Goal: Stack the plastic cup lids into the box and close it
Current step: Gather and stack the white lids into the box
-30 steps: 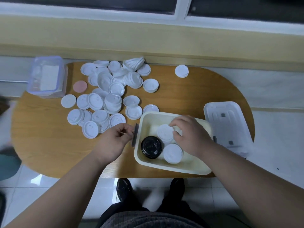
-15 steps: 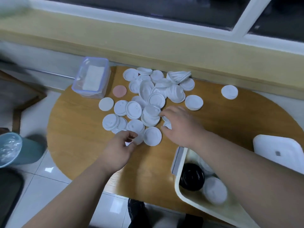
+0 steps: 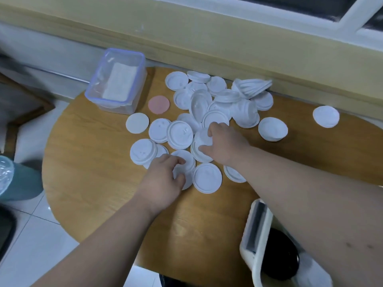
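Note:
Several white plastic cup lids (image 3: pixel 219 104) lie scattered and overlapping across the far middle of the wooden table (image 3: pixel 97 162). My right hand (image 3: pixel 224 142) rests on a small stack of white lids (image 3: pixel 202 151), fingers curled over its top. Just below it, my left hand (image 3: pixel 163 181) grips the edge of another white lid (image 3: pixel 187 162). The cream box (image 3: pixel 253 241) sits at the near right edge, partly cut off, with a black lid (image 3: pixel 284 264) inside; my right forearm hides much of it.
A clear lidded container (image 3: pixel 118 88) stands at the table's far left, a pink disc (image 3: pixel 158 105) beside it. One white lid (image 3: pixel 325 116) lies alone at the far right. A yellow wall ledge runs behind the table. Tiled floor and a teal bin (image 3: pixel 12 179) are at left.
My right hand left the box and reached to the lid pile, now over a stack. My left hand moved forward onto a lid. The view swung left; the box lid is out of frame.

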